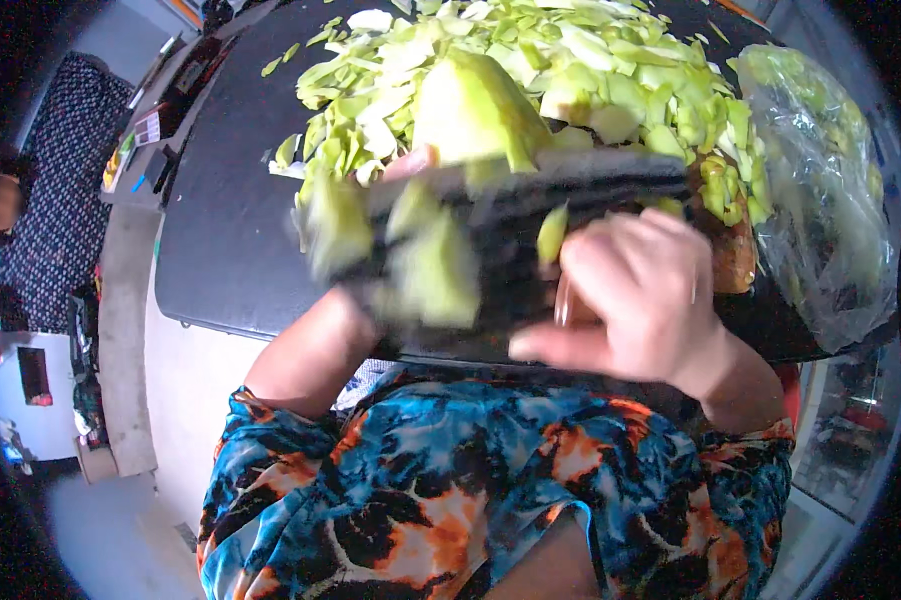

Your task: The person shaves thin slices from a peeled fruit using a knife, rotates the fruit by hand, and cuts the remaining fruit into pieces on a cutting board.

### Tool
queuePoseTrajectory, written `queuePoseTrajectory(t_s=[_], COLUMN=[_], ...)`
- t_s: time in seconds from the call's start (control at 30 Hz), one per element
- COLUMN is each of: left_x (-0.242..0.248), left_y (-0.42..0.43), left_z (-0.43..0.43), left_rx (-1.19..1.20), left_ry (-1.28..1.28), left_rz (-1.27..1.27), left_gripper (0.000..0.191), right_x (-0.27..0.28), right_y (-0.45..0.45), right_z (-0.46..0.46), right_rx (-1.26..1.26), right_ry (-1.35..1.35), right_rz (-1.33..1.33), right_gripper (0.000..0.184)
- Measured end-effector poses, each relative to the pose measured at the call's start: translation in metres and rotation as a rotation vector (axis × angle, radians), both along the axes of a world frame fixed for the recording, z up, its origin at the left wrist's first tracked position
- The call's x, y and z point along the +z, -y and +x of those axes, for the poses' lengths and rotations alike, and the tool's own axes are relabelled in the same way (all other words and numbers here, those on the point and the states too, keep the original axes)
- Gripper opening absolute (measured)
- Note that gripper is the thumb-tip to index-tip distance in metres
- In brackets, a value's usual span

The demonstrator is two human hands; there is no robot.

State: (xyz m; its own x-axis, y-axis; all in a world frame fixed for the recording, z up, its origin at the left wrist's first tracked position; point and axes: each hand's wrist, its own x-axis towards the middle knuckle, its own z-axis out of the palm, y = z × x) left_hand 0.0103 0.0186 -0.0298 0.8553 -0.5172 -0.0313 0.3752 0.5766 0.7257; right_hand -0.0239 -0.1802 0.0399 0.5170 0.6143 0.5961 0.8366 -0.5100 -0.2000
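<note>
My right hand (638,292) is closed around the handle of a broad dark knife (510,217), which is blurred by motion. Several pale green vegetable pieces (435,270) appear against the blade, also blurred. Just beyond the blade stands a large peeled green chunk (473,112). At its lower left edge shows a fingertip of my left hand (413,161); the blade hides most of that hand. A wide heap of thin green slices (608,67) spreads behind the chunk. Part of a wooden cutting board (737,259) shows to the right of the knife.
A clear plastic bag (825,195) with green pieces lies at the right of the black table (225,225). Off the left edge are a grey ledge (127,337) with small items and a person in dark patterned clothing (64,202).
</note>
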Motion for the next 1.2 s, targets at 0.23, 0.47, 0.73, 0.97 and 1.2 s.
queuePoseTrajectory(t_s=[0.23,0.47,0.73,0.97,1.2], left_x=[0.016,0.02,0.025,0.014,0.015], left_y=[-0.001,-0.005,0.0,-0.006,0.002], left_z=[-0.011,-0.006,-0.006,-0.003,-0.009], left_rx=[0.136,0.095,-0.029,0.202,0.187], left_ry=[0.167,-0.023,-0.103,-0.023,0.135], left_rz=[0.113,0.06,-0.051,0.158,0.167], left_gripper=[0.083,0.083,0.084,0.085,0.083], right_x=[-0.01,0.007,0.006,-0.008,-0.008], right_y=[0.055,0.017,0.008,0.01,0.059], right_z=[0.073,0.004,-0.013,0.012,0.075], right_rx=[-0.648,0.006,0.088,-0.146,-0.698], right_ry=[-0.261,-0.027,-0.079,-0.051,-0.236], right_rz=[0.159,0.058,-0.065,0.023,0.142], right_gripper=[0.045,0.056,0.047,0.046,0.049])
